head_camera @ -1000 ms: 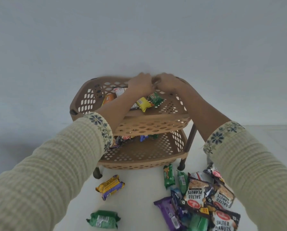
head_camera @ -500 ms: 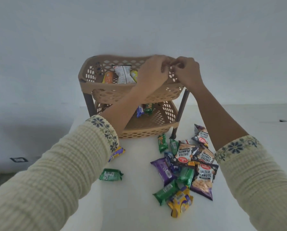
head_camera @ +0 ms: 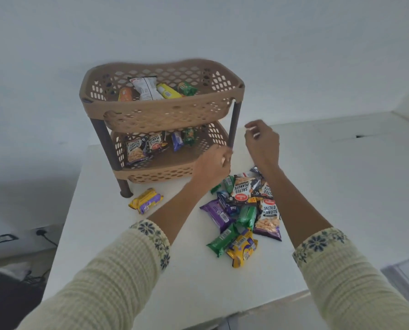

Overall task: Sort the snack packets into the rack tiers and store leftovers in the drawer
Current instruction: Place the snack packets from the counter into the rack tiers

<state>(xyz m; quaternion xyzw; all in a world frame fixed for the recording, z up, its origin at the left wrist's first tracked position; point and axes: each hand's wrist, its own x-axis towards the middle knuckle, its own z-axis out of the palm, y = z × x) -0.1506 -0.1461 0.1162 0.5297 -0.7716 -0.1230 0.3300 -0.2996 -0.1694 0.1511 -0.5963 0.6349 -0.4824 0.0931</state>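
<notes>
A tan two-tier rack [head_camera: 160, 111] on dark legs stands at the back of the white table [head_camera: 118, 253]. Its top tier holds an orange, a white [head_camera: 144, 88], a yellow and a green packet. Salted-peanut packets [head_camera: 135, 151] plus a blue and a green one lie in the lower tier. A pile of loose packets [head_camera: 242, 216] lies right of the rack, and a yellow-purple packet [head_camera: 146, 201] lies alone by the front left leg. My left hand [head_camera: 213, 167] hovers curled at the lower tier's right front corner. My right hand [head_camera: 261, 141] hangs above the pile, fingers loosely apart, holding nothing.
The wall rises right behind the rack. The table's near edge runs along the bottom. A wall socket [head_camera: 2, 238], a plug with a cable [head_camera: 41, 232] and a dark object [head_camera: 8, 301] sit low on the left. A white counter [head_camera: 360, 148] adjoins on the right.
Both hands have come down from the top tier's back rim to the rack's lower right side, empty. The view has pulled back and now shows the whole rack and the pile.
</notes>
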